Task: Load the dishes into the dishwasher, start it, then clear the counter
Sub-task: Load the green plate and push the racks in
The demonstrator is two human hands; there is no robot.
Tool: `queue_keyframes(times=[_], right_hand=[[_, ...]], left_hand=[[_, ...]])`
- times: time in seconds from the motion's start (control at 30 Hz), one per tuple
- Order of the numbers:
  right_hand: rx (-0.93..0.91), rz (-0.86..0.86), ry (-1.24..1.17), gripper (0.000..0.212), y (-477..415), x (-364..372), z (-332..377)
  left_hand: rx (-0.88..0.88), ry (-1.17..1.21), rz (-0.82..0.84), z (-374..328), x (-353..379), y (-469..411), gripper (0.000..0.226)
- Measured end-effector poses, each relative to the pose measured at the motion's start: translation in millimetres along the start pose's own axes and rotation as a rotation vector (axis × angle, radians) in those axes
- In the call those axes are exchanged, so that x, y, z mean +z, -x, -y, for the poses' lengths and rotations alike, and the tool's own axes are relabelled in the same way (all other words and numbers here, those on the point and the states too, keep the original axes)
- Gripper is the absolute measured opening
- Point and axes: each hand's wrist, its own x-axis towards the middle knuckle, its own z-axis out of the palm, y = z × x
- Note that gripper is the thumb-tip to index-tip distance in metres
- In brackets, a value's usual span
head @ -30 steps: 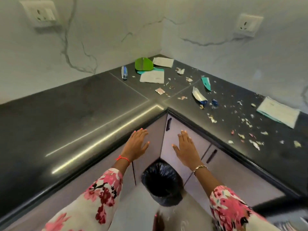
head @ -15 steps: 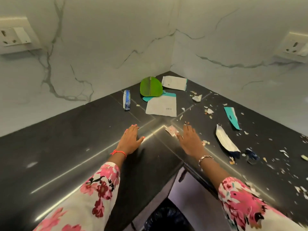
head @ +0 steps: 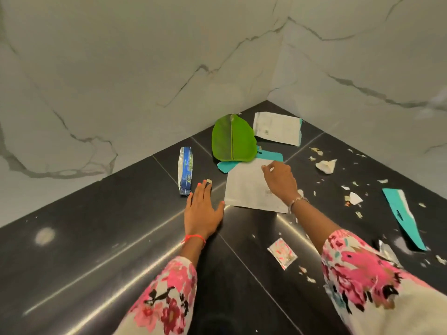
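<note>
My left hand (head: 202,210) lies flat on the counter (head: 96,238); my right hand (head: 280,180) curls at the far edge of the paper (head: 244,189), pinch unclear. Light, floppy: lift there.

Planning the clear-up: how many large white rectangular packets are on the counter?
2: back-corner white rectangular packet; nearer white rectangular packet under the right hand. Others may lie off-frame.

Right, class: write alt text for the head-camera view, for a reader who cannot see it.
A person's right hand lies over a white packet on a black counter littered with torn scraps, the left hand flat beside it. A green leaf sits nearer the corner.
</note>
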Motion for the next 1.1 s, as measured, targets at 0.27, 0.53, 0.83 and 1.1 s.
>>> queue_keyframes(times=[0.27, 0.53, 0.83, 1.1], right_hand=[[0.33, 0.119, -0.495, 0.042, -78.2, 36.4, 28.9], [0.506, 0.102, -0.798, 0.022, -90.1, 46.5, 33.5], [0.679, 0.037, -1.098, 0.019, -61.6, 29.8, 32.6], [0.619, 0.103, -1.145, 0.042, -19.8, 12.0, 9.8]], left_hand=[[-0.024, -0.041, -0.029, -0.8, 4.6, -2.9, 0.068], [-0.027, -0.041, -0.026, 1.2, 7.2, -3.9, 0.068], [-0.035, -0.041, -0.035, 1.0, 7.4, -4.3, 0.067], [-0.03, -0.035, -0.031, 1.6, 8.1, -3.6, 0.068]])
